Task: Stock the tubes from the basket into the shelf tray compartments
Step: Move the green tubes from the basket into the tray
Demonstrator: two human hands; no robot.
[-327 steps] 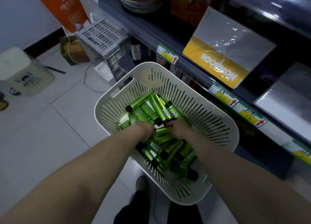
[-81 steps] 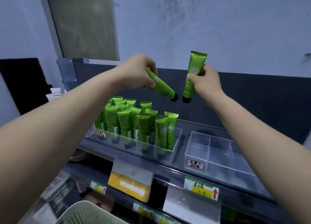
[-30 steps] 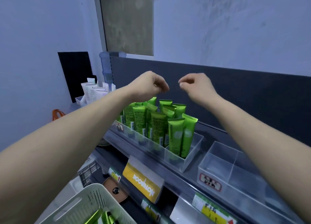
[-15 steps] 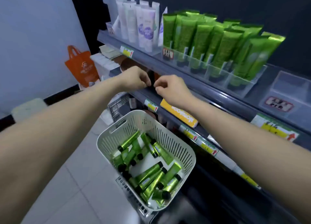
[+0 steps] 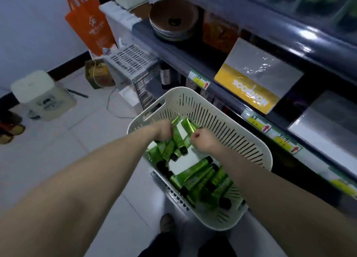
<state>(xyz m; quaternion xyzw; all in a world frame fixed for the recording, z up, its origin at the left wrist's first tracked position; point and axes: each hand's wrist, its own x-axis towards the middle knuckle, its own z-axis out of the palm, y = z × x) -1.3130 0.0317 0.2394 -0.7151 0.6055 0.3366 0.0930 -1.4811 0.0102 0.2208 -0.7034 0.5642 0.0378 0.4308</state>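
tubes (image 5: 195, 174) in basket (image 5: 251, 140); left hand (image 5: 164, 130), right hand (image 5: 203, 141) fingers curled, hold unclear.

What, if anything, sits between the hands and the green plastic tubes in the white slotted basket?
Nothing visible: the left hand and right hand are inside the white slotted basket, right at the green black-capped tubes.

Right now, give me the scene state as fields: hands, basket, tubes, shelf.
left hand: in the basket, fingers curled at the tubes; grip unclear
right hand: in the basket, fingers curled; grip unclear
basket: white, slotted, beside the shelf
tubes: green with black caps, lying loose in the basket, many left
shelf: on the right, holding a yellow notebook pack; price tag on its edge
orange bag: against the wall
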